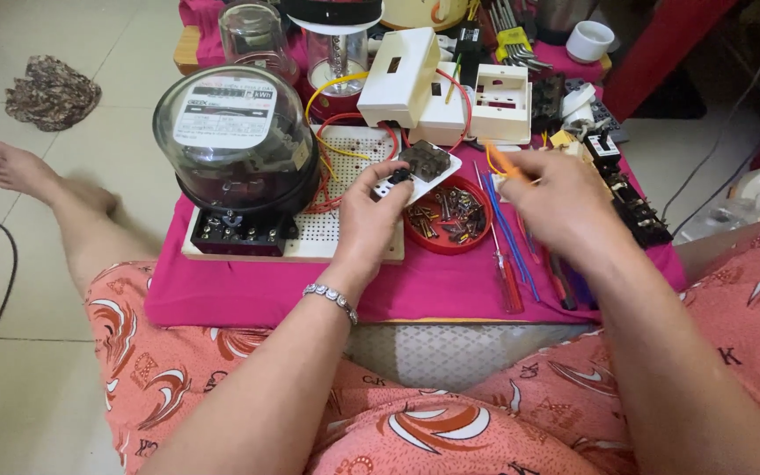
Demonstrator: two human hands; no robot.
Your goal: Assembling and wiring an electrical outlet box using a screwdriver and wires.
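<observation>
A pale tiled floor surrounds a low table (450,295) draped in a magenta cloth, where a person sits with legs either side of it. Near the table's middle, a shallow red dish (448,217) holds a heap of small screws and metal bits. The left hand (369,209) pinches a white socket plate (420,171) by its lower edge, fingers curled narrowly round it, holding it tilted just above the dish's rim. The right hand (559,200) hovers beside it, fingers bunched on an orange wire (496,161). At the left edge stands a glass-domed electric meter (232,134) on a perforated board (345,230). Screwdrivers (507,255) lie along the front edge, right of the dish. Toward the far edge sit white plastic switch boxes (450,88), and at the far right corner a small white cup (589,40)
</observation>
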